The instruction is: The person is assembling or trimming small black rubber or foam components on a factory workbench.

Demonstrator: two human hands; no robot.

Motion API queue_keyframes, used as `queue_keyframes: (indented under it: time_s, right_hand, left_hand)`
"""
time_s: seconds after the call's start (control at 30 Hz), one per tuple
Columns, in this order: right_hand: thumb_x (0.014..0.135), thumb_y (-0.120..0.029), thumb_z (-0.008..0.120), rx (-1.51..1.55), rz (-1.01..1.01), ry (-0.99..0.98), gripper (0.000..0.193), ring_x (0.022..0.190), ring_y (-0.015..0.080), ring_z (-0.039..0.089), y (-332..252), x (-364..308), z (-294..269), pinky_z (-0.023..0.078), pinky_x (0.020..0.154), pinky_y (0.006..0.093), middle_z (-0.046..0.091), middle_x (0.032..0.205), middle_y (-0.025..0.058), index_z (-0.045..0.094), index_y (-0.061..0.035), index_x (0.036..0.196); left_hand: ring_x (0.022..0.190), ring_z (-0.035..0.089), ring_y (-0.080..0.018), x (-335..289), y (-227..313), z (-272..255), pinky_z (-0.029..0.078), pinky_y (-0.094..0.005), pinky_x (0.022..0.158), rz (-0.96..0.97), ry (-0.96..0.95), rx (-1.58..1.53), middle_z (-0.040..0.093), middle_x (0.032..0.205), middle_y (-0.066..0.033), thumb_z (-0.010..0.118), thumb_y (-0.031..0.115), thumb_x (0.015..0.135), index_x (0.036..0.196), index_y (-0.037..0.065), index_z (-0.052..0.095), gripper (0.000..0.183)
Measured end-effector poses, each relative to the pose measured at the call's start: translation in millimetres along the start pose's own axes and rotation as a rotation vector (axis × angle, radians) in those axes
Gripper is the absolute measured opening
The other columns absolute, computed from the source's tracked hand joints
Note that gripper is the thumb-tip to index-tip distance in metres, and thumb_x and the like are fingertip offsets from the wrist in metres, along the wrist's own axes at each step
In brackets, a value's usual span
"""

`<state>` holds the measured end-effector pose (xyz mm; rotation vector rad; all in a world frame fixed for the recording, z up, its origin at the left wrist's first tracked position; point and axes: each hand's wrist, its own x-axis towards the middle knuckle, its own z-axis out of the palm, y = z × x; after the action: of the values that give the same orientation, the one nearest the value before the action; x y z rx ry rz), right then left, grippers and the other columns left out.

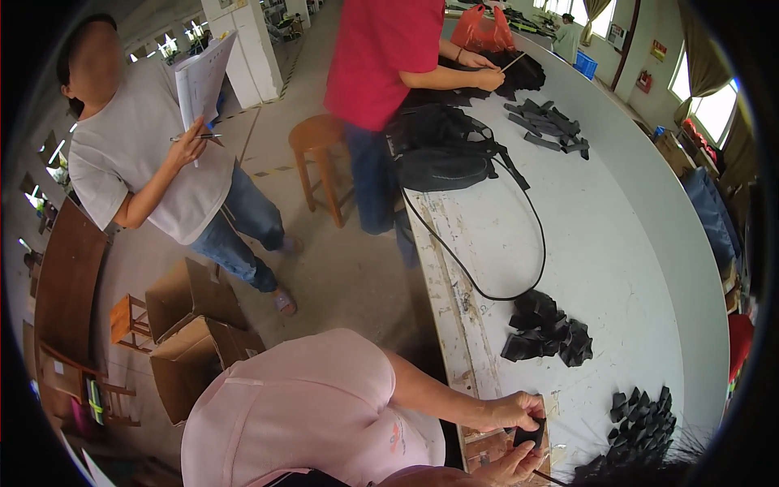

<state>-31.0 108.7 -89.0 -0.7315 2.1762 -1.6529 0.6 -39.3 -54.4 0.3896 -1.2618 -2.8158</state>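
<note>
My left hand (516, 412) pinches a small black piece of material (529, 433) near the table edge, fingers and thumb closed on it. My right hand (513, 466) comes from the lower edge, its fingertips closed at the piece's near side. Under both hands lies a brown, reddish board or patch (484, 451). A thin dark rod-like thing (553, 480) shows beside my right hand; I cannot make out what it is. To the right lies a pile of small black pieces (641, 422), and farther up the table a heap of larger black pieces (548, 330).
The long pale table (604, 268) holds a black bag (442, 150) with a looped cord and dark strips (548, 126). A co-worker in red (385, 61) handles black material. Another person (154, 138) holds papers and a pen. A wooden stool (316, 138) and cardboard boxes (195, 349) stand on the floor.
</note>
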Motion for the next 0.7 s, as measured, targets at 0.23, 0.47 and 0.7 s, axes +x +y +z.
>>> queue_keyframes:
  time_s: [0.23,0.47,0.7]
  right_hand:
    - [0.080,-0.007,0.057,0.112,0.026,-0.182,0.018,0.076,0.0155,0.056,-12,6,-7,0.048,0.063,0.0310,0.057,0.091,0.0114,0.055,0.0022,0.095]
    - [0.078,-0.006,0.057,0.167,0.081,-0.236,0.020,0.079,0.0157,0.057,-33,-17,-27,0.050,0.065,0.0326,0.057,0.097,0.0119,0.054,0.0008,0.097]
    - [0.064,-0.002,0.071,0.459,0.126,-0.002,0.035,0.070,0.0067,0.049,-63,-23,-2,0.038,0.069,0.0173,0.053,0.080,0.0003,0.051,0.0003,0.092]
  left_hand:
    - [0.068,0.050,-0.0092,-16,9,-11,0.041,-0.0228,0.058,-0.256,-0.260,-0.105,0.051,0.083,0.0001,0.054,0.032,0.082,0.089,0.007,0.053,0.025]
    - [0.052,0.051,-0.0075,-21,12,-15,0.042,-0.0210,0.047,-0.300,-0.407,0.208,0.053,0.062,0.0001,0.063,0.025,0.077,0.076,0.004,0.057,0.022]
    - [0.059,0.060,-0.0161,-23,3,-29,0.049,-0.0271,0.052,-0.516,-0.486,-0.097,0.060,0.067,-0.0052,0.064,0.015,0.077,0.081,0.003,0.059,0.014]
